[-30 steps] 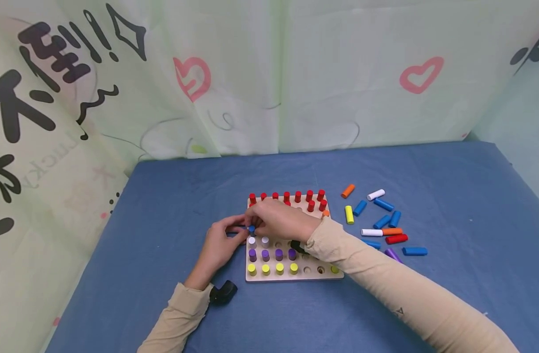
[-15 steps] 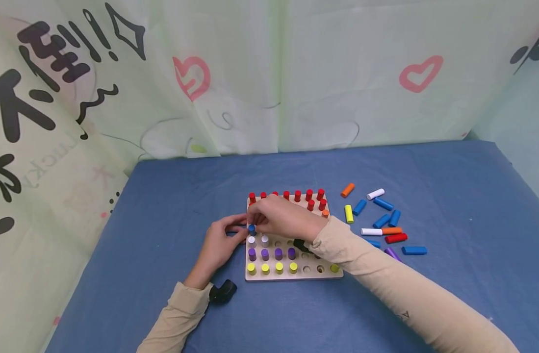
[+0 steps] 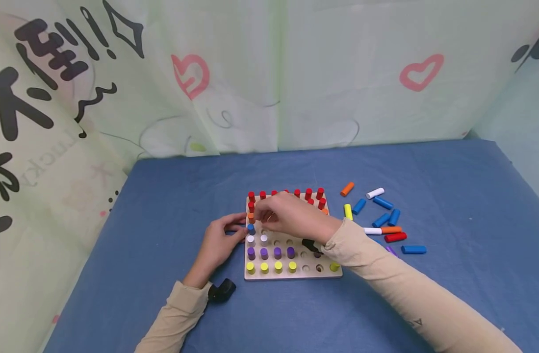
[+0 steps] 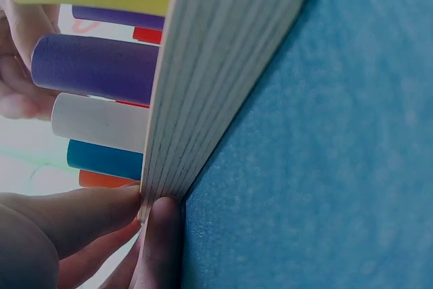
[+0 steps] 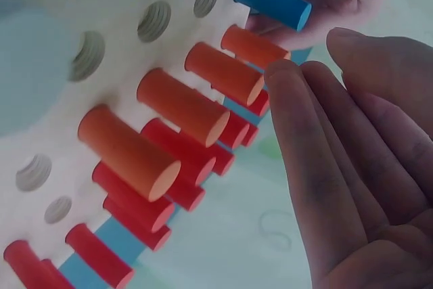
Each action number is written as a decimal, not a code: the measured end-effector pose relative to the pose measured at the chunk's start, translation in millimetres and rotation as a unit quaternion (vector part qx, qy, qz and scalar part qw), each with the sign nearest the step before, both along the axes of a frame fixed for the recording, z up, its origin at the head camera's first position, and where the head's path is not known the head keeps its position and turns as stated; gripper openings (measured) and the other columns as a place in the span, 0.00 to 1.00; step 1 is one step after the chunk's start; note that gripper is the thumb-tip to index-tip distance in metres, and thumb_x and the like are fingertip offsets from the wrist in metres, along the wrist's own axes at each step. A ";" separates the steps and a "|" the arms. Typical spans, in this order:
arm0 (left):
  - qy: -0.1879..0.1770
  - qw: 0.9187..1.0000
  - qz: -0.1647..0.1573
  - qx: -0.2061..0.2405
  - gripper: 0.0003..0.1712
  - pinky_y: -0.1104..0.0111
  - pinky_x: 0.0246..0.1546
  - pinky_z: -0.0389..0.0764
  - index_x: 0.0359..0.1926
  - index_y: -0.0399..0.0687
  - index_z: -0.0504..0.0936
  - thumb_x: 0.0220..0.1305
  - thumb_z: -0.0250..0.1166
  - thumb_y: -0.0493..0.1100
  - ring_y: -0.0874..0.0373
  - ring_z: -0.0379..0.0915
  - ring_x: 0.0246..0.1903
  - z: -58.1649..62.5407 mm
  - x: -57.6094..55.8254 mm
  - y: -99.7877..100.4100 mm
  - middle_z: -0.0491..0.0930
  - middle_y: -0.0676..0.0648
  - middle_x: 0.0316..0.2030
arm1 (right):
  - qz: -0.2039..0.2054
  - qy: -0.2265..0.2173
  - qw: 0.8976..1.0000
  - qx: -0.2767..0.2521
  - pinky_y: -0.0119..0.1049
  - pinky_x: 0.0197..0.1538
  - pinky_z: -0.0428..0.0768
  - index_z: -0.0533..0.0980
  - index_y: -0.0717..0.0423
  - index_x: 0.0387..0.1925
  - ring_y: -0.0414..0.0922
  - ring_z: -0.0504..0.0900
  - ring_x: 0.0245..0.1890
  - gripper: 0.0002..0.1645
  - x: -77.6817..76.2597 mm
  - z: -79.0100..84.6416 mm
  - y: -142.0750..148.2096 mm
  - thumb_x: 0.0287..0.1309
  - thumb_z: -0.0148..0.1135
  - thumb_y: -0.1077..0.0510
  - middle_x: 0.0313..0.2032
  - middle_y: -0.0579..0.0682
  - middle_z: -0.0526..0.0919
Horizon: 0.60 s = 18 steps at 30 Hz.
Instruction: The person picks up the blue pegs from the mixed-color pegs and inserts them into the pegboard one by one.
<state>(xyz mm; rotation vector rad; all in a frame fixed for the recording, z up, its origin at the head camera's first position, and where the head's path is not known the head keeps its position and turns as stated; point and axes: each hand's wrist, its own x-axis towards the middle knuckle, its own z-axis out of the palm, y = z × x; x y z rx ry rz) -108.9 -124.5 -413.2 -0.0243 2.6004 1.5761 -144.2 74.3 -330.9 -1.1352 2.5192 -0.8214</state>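
Note:
A wooden pegboard (image 3: pixel 262 277) stands on the blue table with upright coloured pegs in rows: red at the back, then orange, blue, white, purple and yellow. At its left edge my left hand (image 3: pixel 219 245) pinches the board; the left wrist view shows fingers and thumb on either side of the layered board edge (image 4: pixel 203 79). Over the middle rows is my right hand (image 3: pixel 295 215), holding nothing, thumb apart from its fingers (image 5: pixel 304 167) in the right wrist view. Beside those fingertips stand an orange peg (image 3: pixel 251 217) and a blue peg (image 3: pixel 251 229) in the left column.
Several loose pegs lie right of the board, among them a blue peg (image 3: pixel 413 249), a red peg (image 3: pixel 395 237), an orange peg (image 3: pixel 347 189) and a white peg (image 3: pixel 375 193). A pale printed curtain (image 3: pixel 322 98) hangs behind the table (image 3: pixel 463 206).
My right hand has drawn back to the right from the left column, uncovering the orange peg there. My left hand has stayed at the board's left edge.

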 end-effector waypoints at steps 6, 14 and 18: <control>-0.009 1.000 0.004 -0.008 0.23 0.66 0.40 0.86 0.60 0.42 0.80 0.63 0.68 0.35 0.54 0.82 0.42 0.0 -0.3 0.8 0.84 0.43 0.50 | 0.000 0.003 1.000 -0.015 0.34 0.46 0.84 0.82 0.57 0.41 0.39 0.86 0.38 0.08 0.5 1.9 8.7 0.58 0.69 0.64 0.36 0.48 0.86; -0.010 1.000 0.002 -0.007 0.23 0.67 0.40 0.85 0.60 0.43 0.80 0.63 0.68 0.36 0.55 0.83 0.42 0.0 1.2 0.8 0.84 0.44 0.50 | -0.031 0.006 0.999 -0.007 0.38 0.45 0.84 0.83 0.57 0.42 0.39 0.84 0.37 0.10 3.1 2.2 23.0 0.57 0.70 0.65 0.38 0.48 0.86; -0.009 1.000 0.004 -0.013 0.23 0.67 0.41 0.85 0.60 0.44 0.80 0.64 0.68 0.37 0.56 0.82 0.42 -0.3 1.2 0.4 0.84 0.45 0.50 | -0.036 0.004 0.999 -0.001 0.39 0.45 0.84 0.82 0.56 0.42 0.40 0.85 0.38 0.09 3.4 2.1 30.1 0.58 0.69 0.64 0.38 0.48 0.86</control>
